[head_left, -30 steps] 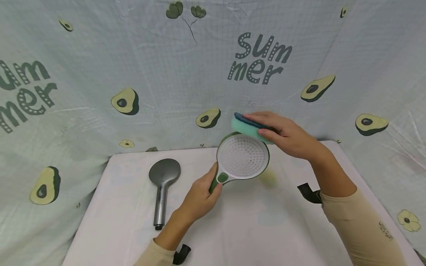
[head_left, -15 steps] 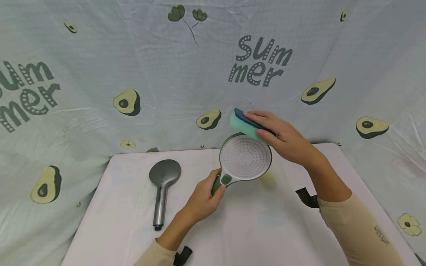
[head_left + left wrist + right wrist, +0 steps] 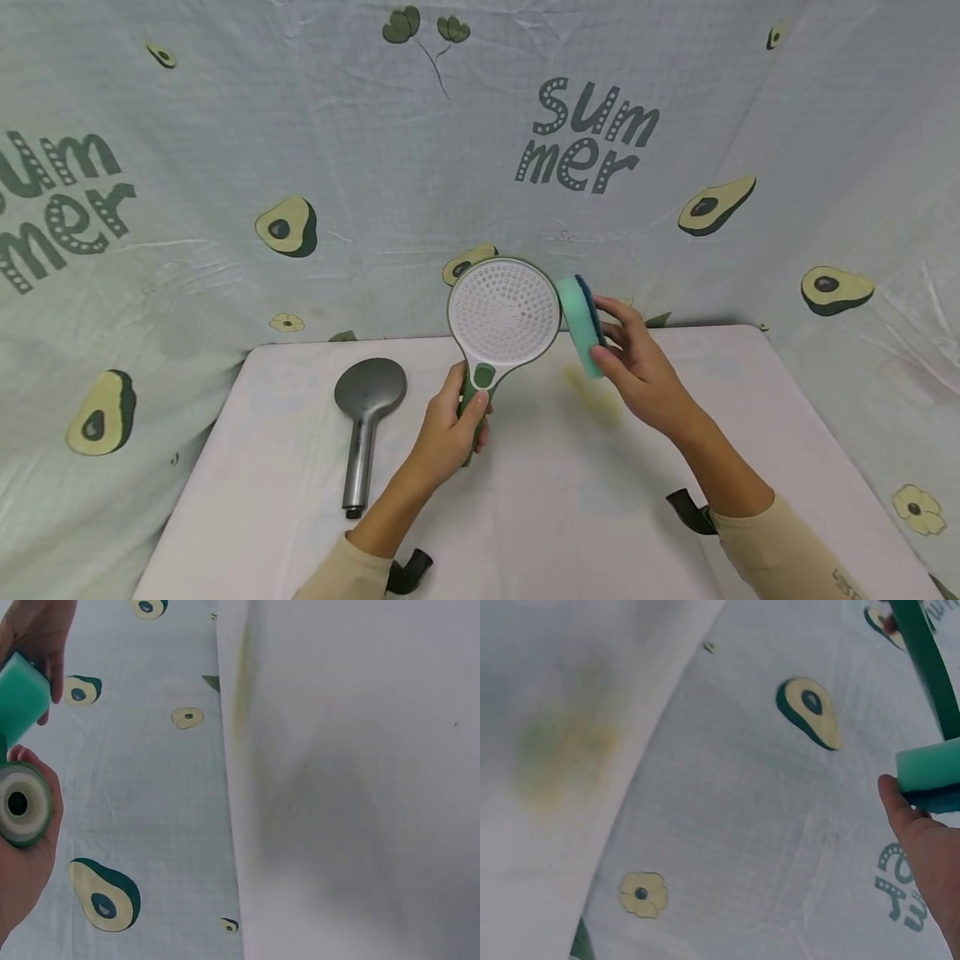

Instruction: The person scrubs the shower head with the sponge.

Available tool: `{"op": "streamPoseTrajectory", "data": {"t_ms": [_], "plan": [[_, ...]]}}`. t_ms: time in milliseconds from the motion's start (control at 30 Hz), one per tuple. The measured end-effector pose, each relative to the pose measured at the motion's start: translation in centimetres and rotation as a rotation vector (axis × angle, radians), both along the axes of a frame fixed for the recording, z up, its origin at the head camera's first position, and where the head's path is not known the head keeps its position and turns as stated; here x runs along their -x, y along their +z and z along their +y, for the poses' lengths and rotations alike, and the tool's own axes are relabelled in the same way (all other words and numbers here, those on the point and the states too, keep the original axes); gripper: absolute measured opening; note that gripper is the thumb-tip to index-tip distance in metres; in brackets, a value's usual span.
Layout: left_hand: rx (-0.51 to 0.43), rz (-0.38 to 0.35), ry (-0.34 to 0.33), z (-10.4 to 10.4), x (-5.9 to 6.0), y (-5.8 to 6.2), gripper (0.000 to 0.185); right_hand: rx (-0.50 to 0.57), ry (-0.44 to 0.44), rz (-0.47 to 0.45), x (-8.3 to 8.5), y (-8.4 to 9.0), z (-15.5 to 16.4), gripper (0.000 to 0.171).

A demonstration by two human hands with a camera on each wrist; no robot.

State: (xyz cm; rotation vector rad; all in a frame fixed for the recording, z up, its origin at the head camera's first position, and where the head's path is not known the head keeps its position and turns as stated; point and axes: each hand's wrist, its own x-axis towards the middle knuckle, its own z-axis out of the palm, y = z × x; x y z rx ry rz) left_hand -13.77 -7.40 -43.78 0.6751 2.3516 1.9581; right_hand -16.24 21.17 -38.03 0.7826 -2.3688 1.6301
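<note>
My left hand grips the green handle of a shower head and holds it upright, its white dotted face toward me. The handle's round end shows in the left wrist view inside my left hand. My right hand pinches a green sponge with a dark blue back on edge, right beside the head's right rim. The sponge also shows at the right wrist view's edge, by my thumb. The sponge appears at the left wrist view's top left.
A grey shower head lies on the white table to the left. A yellowish stain marks the table under my right hand. An avocado-print cloth hangs behind and at both sides.
My left hand has tilted the green shower head from flat to upright and raised it leftward. My right hand has brought the sponge down from the far rim to the right side.
</note>
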Motion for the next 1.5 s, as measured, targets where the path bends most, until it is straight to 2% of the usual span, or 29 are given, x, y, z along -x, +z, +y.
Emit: {"op": "streamPoseTrajectory", "data": {"t_ms": [133, 233, 333, 533, 667, 767, 867, 1000, 1100, 1200, 1333, 1500], "plan": [[0.013, 0.054, 0.015, 0.0, 0.1, 0.3, 0.035, 0.005, -0.005, 0.036, 0.1, -0.2, 0.1, 0.061], [0.055, 0.095, 0.014, -0.1, 0.2, 0.3, 0.041, -0.023, -0.018, 0.09, 0.7, 1.0, 0.8, 0.059], [0.117, 0.136, 0.03, -0.1, 0.3, 0.1, 0.048, -0.104, -0.016, 0.167, 1.4, 2.6, 1.7, 0.057], [0.321, 0.237, 0.08, 0.3, 0.3, -0.7, 0.055, -0.399, 0.022, 0.289, 2.4, 5.0, 2.5, 0.05], [0.364, 0.237, 0.109, 0.8, 0.4, -1.3, 0.053, -0.623, 0.027, 0.457, 2.1, 5.5, 0.7, 0.049], [0.368, 0.223, 0.15, 1.2, 0.4, -1.5, 0.051, -0.771, 0.005, 0.617, 1.5, 5.2, -1.3, 0.049], [0.381, 0.184, 0.184, 1.6, 0.4, -1.5, 0.048, -0.867, -0.011, 0.731, 0.7, 4.3, -2.9, 0.052], [0.375, 0.13, 0.22, 2.0, 0.6, -1.3, 0.039, -0.908, -0.033, 0.833, -0.3, 2.6, -4.4, 0.055], [0.333, 0.126, 0.236, 2.4, 0.9, -1.0, 0.023, -0.944, -0.075, 0.914, -0.8, 1.4, -5.4, 0.051], [0.286, 0.128, 0.242, 2.7, 1.1, -0.7, 0.018, -0.997, -0.113, 0.996, -1.4, 0.4, -6.3, 0.047], [0.271, 0.102, 0.265, 2.8, 1.1, -0.5, 0.023, -1.034, -0.166, 1.023, -1.9, -0.1, -6.6, 0.049], [0.296, 0.086, 0.287, 2.7, 1.0, -0.3, 0.039, -0.959, -0.226, 0.9, -1.4, 1.4, -5.2, 0.055]]}}
